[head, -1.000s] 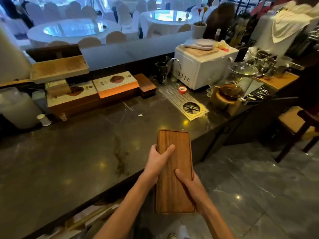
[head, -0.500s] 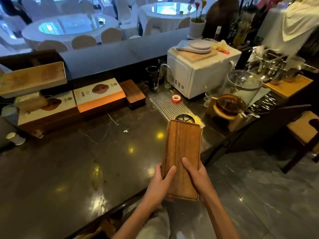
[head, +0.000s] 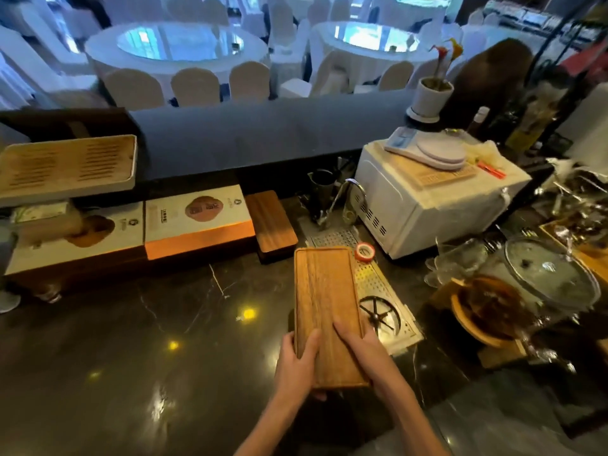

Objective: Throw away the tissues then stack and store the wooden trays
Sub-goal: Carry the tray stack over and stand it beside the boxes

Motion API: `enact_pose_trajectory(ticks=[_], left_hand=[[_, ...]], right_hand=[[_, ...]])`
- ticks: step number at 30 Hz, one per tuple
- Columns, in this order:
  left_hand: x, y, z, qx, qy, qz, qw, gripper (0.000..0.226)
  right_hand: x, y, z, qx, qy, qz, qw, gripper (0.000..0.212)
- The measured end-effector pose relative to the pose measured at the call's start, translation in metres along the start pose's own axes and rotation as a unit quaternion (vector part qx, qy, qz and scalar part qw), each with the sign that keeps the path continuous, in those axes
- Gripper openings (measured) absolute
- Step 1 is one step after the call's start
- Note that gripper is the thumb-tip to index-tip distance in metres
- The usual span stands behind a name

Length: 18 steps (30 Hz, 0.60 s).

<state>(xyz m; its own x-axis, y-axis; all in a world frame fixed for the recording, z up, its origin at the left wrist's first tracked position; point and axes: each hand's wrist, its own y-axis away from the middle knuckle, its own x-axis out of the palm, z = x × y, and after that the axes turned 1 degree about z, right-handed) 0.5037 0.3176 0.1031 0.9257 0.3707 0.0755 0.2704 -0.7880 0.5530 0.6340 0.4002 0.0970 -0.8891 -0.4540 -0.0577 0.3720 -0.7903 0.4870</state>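
Head view, left hand [head: 297,363] and right hand [head: 363,352] gripping one wooden tray [head: 325,301], second tray [head: 270,222] behind.

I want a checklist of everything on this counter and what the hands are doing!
Surface: dark glossy stone counter, lamp glare.
Job's things: wooden tray held over the counter; darker wooden tray lying beside the boxes; no tissues seen.
Clutter: boxes, tape roll, metal drain grid, microwave, scale, glassware.
Grippers: left hand and right hand both grip the tray's near end.
Cables: nothing seen.
Surroundings: dining hall, round tables, covered chairs.
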Motion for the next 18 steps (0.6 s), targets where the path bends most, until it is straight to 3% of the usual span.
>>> enact_pose_trajectory(ticks=[8, 14, 18], left_hand=[[-0.009, -0.102, -0.040, -0.042, 0.079, -0.062, 0.994, 0.066], [-0.031, -0.191, -0.087, 0.018, 0.159, -0.112, 0.981, 0.063], [-0.048, -0.237, -0.108, -0.055, 0.284, -0.187, 0.939, 0.084]], right_hand=[[0.009, -0.115, 0.047, -0.001, 0.068, 0.032, 0.997, 0.042], [0.027, -0.245, 0.098, 0.001, 0.079, 0.059, 0.995, 0.049], [0.049, -0.326, 0.123, -0.034, 0.107, 0.047, 0.993, 0.054]])
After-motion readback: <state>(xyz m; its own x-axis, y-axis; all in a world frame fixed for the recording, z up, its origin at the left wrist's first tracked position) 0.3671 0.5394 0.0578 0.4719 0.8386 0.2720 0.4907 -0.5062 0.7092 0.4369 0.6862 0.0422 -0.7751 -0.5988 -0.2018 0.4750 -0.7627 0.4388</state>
